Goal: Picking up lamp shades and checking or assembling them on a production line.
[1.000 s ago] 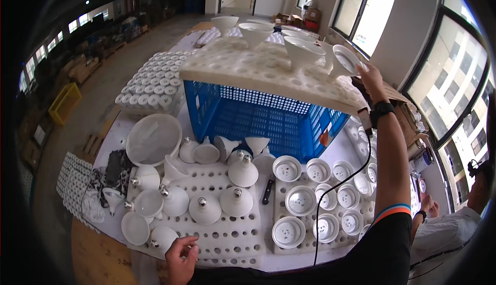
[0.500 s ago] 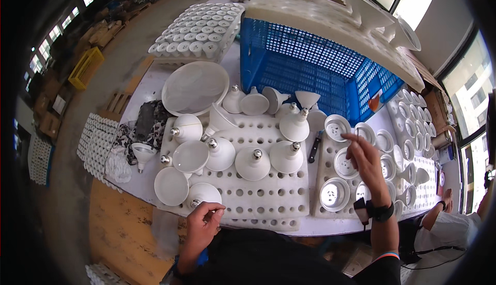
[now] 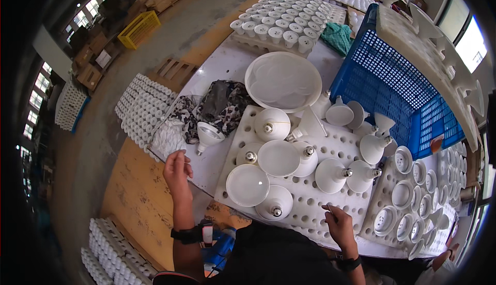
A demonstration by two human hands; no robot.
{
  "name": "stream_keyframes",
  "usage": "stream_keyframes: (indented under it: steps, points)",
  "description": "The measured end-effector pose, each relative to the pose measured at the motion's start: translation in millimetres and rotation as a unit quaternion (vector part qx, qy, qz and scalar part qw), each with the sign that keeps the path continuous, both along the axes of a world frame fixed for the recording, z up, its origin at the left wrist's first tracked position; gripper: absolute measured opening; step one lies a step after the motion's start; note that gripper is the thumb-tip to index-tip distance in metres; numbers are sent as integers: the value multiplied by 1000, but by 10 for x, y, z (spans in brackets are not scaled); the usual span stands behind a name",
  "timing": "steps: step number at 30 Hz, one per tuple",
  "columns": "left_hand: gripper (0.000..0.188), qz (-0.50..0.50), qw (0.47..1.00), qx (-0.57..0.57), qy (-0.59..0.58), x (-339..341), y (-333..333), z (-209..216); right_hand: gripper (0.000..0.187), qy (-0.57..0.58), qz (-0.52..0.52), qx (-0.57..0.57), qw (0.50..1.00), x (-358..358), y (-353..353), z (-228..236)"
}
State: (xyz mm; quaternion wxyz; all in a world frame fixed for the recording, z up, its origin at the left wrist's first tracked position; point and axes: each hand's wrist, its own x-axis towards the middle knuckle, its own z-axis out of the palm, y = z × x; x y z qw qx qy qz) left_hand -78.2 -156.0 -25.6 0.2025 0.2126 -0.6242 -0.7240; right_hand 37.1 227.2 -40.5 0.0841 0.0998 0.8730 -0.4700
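My left hand (image 3: 179,175) is raised past the table's left edge, its fingers curled together; anything in them is too small to make out. Closest to it are crumpled white cloth (image 3: 168,138) and a white bulb-shaped lamp (image 3: 209,136) lying on its side. Over the front edge of the white foam board (image 3: 299,202), my right hand (image 3: 341,226) is pinched, with a tiny pale bit at its fingertips that I cannot name. On that board are several white lamps with metal screw bases, some upright like this lamp (image 3: 330,176), others face up like this one (image 3: 248,185).
A large round white tub (image 3: 283,59) stands behind the board. Beyond the lamps a blue plastic crate (image 3: 356,63) lies on its side, a foam slab on top. White cups fill a foam tray (image 3: 310,49) at the back. Open lamp housings (image 3: 385,220) sit on the right board.
The view has swung left. My left hand has moved from the board's front edge to the table's left edge. My right hand has drawn back from the right-hand housings to the front edge.
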Motion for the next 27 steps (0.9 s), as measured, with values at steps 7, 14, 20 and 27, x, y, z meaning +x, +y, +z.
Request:
stream_keyframes:
  steps: [7, 14, 20, 27]
  points:
    - [20, -190, 977, -60, -80, -285, -23, -157, 20, 36, 32, 55, 997, -84, -399, 9]
    - [27, -303, 937, -166, -41, -228, 384, -409, 28, 48, 3, 26, 998, -137, -618, 136]
    - [39, -291, 941, -166, -57, 71, 440, -579, 43, 133, 213, 6, 968, -349, -773, 331]
    - [40, -308, 944, -94, -77, 313, 471, -520, 24, 172, 252, 65, 950, -439, -801, 166]
